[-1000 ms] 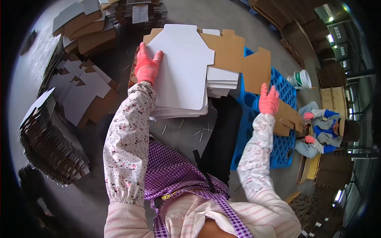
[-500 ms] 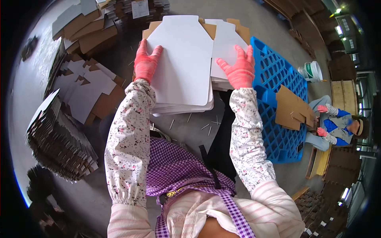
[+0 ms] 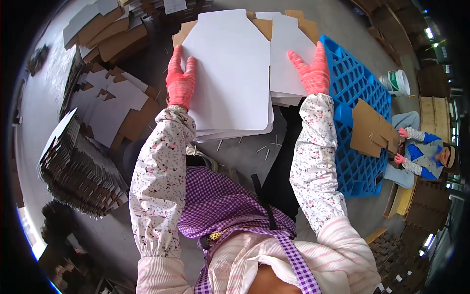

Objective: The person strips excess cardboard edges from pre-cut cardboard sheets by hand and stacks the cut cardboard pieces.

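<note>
Arms [image 3: 159, 176] outstretched, fingers [image 3: 175, 59] flanking white cardboard [image 3: 230, 73].

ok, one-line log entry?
left grip: open, left edge of left white stack | right grip: open, right edge of right white stack | blue pallet: right of stacks

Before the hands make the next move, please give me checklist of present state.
Left hand at outer edge of left white stack: ok.
Right hand at outer edge of right white stack: ok.
Left white stack flush: not ok, lower sheets stick out at near side.
Floor clear: not ok, thin scraps lie there.
Blue pallet bare: not ok, brown cardboard lies on it.
Grip firmness: cannot tell.
</note>
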`<control>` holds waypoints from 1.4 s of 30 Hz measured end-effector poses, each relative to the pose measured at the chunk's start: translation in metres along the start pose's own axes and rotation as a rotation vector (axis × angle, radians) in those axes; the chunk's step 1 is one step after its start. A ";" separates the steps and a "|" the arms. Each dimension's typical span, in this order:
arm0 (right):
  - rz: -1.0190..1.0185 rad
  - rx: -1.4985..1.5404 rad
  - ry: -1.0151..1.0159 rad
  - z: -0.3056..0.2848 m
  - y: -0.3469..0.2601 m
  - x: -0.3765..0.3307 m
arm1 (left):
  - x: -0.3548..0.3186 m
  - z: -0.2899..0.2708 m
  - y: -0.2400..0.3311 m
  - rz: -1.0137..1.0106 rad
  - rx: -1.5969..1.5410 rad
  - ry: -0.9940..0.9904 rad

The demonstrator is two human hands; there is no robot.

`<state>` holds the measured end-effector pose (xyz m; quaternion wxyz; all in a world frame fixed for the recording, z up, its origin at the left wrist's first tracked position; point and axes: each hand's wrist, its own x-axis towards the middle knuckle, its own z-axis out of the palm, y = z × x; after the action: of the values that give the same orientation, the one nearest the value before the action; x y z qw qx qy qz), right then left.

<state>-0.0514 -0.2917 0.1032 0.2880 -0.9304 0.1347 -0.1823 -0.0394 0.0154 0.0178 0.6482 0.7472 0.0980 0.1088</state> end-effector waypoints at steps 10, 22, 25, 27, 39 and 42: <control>-0.134 -0.060 -0.028 -0.002 -0.001 -0.004 | -0.011 -0.003 0.002 0.062 0.106 0.024; -0.069 0.062 0.059 0.004 0.000 -0.001 | -0.015 0.007 0.003 0.279 0.471 0.120; -0.152 0.016 0.072 0.004 0.002 -0.001 | -0.020 0.014 0.012 0.486 0.736 0.188; -0.140 0.005 0.074 0.004 0.000 0.000 | -0.027 0.025 0.027 0.706 0.899 0.131; -0.050 0.539 -0.060 0.005 0.054 0.024 | -0.030 0.078 0.061 1.128 0.634 -0.377; 0.376 1.176 0.018 -0.002 0.064 0.039 | -0.031 0.081 0.066 1.127 0.606 -0.382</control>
<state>-0.0271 -0.3576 0.0775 0.7789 -0.5745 0.1759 -0.1797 -0.0458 -0.0794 0.0707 0.2596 0.8394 -0.3976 0.2644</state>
